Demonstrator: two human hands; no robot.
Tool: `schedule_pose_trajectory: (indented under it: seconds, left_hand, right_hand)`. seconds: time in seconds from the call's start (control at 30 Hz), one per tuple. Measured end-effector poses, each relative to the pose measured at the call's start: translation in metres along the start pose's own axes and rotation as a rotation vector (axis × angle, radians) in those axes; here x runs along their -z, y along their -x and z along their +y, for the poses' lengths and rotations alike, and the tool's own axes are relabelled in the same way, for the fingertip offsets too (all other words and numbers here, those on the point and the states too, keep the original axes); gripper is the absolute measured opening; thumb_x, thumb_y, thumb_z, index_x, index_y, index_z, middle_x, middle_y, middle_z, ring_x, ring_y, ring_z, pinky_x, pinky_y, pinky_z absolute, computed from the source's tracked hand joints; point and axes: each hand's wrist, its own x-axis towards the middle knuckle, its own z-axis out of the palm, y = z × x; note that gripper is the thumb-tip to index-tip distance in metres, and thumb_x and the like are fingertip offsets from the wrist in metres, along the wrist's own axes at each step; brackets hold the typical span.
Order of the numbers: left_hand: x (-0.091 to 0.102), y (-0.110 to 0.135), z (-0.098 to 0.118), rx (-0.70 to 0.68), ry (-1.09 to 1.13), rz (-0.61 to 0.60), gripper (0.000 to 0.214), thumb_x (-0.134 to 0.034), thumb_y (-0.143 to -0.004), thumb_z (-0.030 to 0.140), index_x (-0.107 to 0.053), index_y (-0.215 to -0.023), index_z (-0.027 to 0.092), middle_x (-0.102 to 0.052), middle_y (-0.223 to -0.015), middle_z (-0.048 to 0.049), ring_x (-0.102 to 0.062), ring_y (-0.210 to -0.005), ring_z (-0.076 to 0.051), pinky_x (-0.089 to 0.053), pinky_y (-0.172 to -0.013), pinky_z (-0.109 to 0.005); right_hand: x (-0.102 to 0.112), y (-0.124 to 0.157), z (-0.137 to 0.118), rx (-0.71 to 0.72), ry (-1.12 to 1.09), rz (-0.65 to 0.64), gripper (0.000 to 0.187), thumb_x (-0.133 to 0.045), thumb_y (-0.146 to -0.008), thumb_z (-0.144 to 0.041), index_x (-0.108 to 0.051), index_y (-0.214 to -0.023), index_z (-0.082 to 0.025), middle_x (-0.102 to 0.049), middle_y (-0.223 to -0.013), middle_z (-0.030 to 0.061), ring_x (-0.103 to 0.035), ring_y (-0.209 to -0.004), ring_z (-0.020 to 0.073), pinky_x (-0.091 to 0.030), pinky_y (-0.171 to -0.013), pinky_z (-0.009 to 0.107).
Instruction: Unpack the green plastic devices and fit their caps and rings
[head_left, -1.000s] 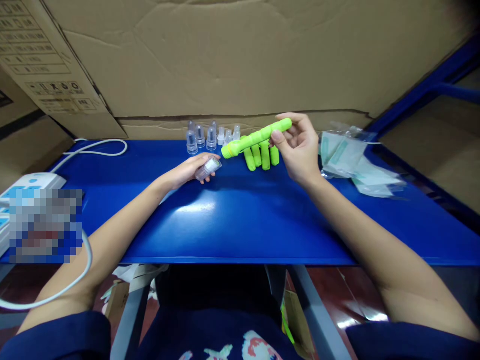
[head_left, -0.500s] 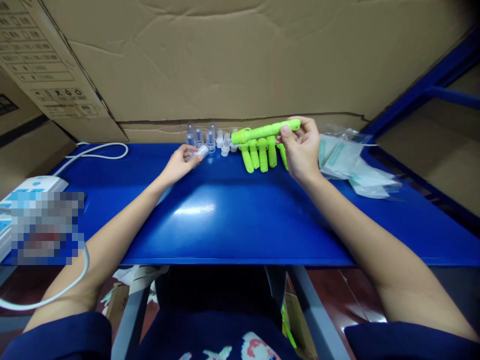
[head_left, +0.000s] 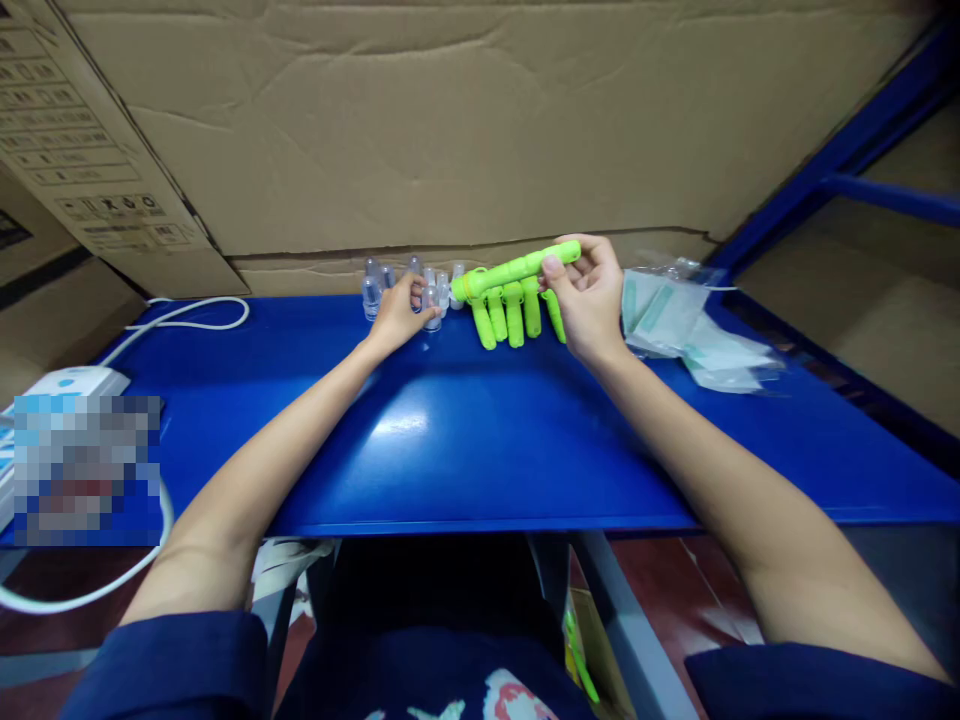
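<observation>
My right hand (head_left: 589,295) pinches a bright green plastic tube (head_left: 517,268) near its right end. The tube is held nearly level, its collared left end pointing toward the clear pieces. My left hand (head_left: 401,312) has thumb and fingers closed around a clear plastic cap (head_left: 430,300), which stands upright at the table's back. More clear domed caps (head_left: 370,290) stand beside and behind that hand, partly hidden by its fingers. Small translucent white nozzle-like pieces (head_left: 457,285) are near the tube's left end. Below the held tube, several similar green tubes (head_left: 514,315) lie side by side.
Flat clear packets with pale green contents (head_left: 667,310) lie at the right on the blue table (head_left: 465,440). A white power strip (head_left: 67,385) and its cable (head_left: 202,312) are at the left. A cardboard wall (head_left: 450,130) closes off the back; a blue metal frame (head_left: 847,190) rises at right.
My left hand has moved right with the clear cap, which went from tilted to upright among the others. My right hand still holds the green tube in much the same pose. The view has shifted slightly.
</observation>
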Motion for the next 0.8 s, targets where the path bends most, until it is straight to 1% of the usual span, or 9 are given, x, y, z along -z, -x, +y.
schedule_pose_trajectory:
  seconds: [0.13,0.27,0.37,0.5,0.57,0.63,0.67,0.73,0.8]
  left_hand:
    - [-0.011,-0.006,-0.001,-0.044,-0.004,0.049,0.036,-0.079,-0.073,0.021,-0.065,-0.106,0.015,-0.072,-0.095,-0.0058,-0.066,-0.084,-0.017,-0.054,-0.085,-0.033]
    - [-0.009,-0.007,-0.002,-0.143,0.027,0.138,0.034,-0.079,-0.077,0.026,-0.064,-0.107,0.017,-0.074,-0.099,-0.0061,-0.067,-0.083,-0.017,-0.056,-0.083,-0.032]
    - [0.002,-0.007,-0.001,-0.22,0.056,0.241,0.037,-0.077,-0.082,0.037,-0.062,-0.111,0.02,-0.073,-0.106,-0.0062,-0.068,-0.084,-0.016,-0.056,-0.083,-0.031]
    - [0.027,-0.004,-0.003,-0.275,0.018,0.355,0.045,-0.068,-0.088,0.053,-0.061,-0.119,0.021,-0.069,-0.116,-0.0083,-0.068,-0.096,-0.019,-0.054,-0.089,-0.034]
    - [0.04,-0.001,-0.009,-0.267,-0.047,0.36,0.047,-0.068,-0.088,0.054,-0.062,-0.12,0.02,-0.067,-0.119,-0.0094,-0.068,-0.098,-0.021,-0.054,-0.09,-0.035]
    - [0.049,0.004,-0.018,-0.221,-0.134,0.323,0.044,-0.071,-0.086,0.048,-0.064,-0.118,0.018,-0.068,-0.114,-0.0094,-0.067,-0.095,-0.021,-0.053,-0.089,-0.036]
    - [0.051,0.007,-0.022,-0.189,-0.19,0.294,0.041,-0.074,-0.085,0.043,-0.066,-0.116,0.017,-0.069,-0.11,-0.0091,-0.067,-0.095,-0.022,-0.053,-0.09,-0.037]
    - [0.054,0.014,-0.028,-0.133,-0.312,0.23,0.036,-0.076,-0.083,0.037,-0.069,-0.112,0.018,-0.072,-0.107,-0.009,-0.066,-0.101,-0.026,-0.05,-0.096,-0.042]
    - [0.054,0.022,-0.03,-0.101,-0.411,0.173,0.036,-0.075,-0.084,0.036,-0.069,-0.115,0.02,-0.073,-0.11,-0.0089,-0.064,-0.11,-0.03,-0.044,-0.102,-0.048]
  right_hand:
    - [-0.001,0.0,0.0,0.013,-0.045,0.027,0.064,-0.059,-0.082,-0.079,-0.054,-0.12,-0.029,-0.062,-0.104,0.0065,-0.069,-0.096,0.0229,-0.06,-0.082,0.04]
    - [0.0,0.0,0.0,0.016,-0.009,0.024,0.062,-0.058,-0.084,-0.078,-0.054,-0.122,-0.029,-0.062,-0.105,0.0074,-0.069,-0.096,0.0231,-0.06,-0.082,0.04]
    - [0.001,0.0,-0.002,0.004,0.05,0.022,0.061,-0.054,-0.088,-0.076,-0.053,-0.127,-0.029,-0.062,-0.109,0.0091,-0.069,-0.1,0.0245,-0.06,-0.084,0.042]
    - [0.0,0.001,-0.009,-0.017,0.139,0.03,0.057,-0.048,-0.094,-0.071,-0.05,-0.131,-0.027,-0.062,-0.111,0.0104,-0.069,-0.1,0.0238,-0.059,-0.086,0.042]
    - [-0.001,0.001,-0.013,-0.028,0.172,0.036,0.054,-0.046,-0.097,-0.067,-0.05,-0.132,-0.026,-0.063,-0.111,0.0106,-0.069,-0.099,0.023,-0.059,-0.087,0.041]
    - [-0.001,0.001,-0.016,-0.041,0.193,0.04,0.051,-0.046,-0.098,-0.064,-0.049,-0.132,-0.026,-0.063,-0.112,0.0107,-0.069,-0.099,0.0228,-0.059,-0.087,0.041]
    - [-0.002,0.001,-0.018,-0.047,0.201,0.041,0.049,-0.046,-0.099,-0.062,-0.049,-0.132,-0.026,-0.063,-0.112,0.0108,-0.069,-0.099,0.0229,-0.058,-0.087,0.041]
    - [-0.002,0.001,-0.019,-0.053,0.223,0.038,0.048,-0.047,-0.099,-0.06,-0.048,-0.133,-0.027,-0.064,-0.113,0.0111,-0.069,-0.101,0.0235,-0.058,-0.087,0.042]
    - [0.0,0.001,-0.02,-0.04,0.255,0.031,0.046,-0.046,-0.1,-0.058,-0.048,-0.134,-0.027,-0.064,-0.113,0.0114,-0.069,-0.102,0.024,-0.058,-0.086,0.042]
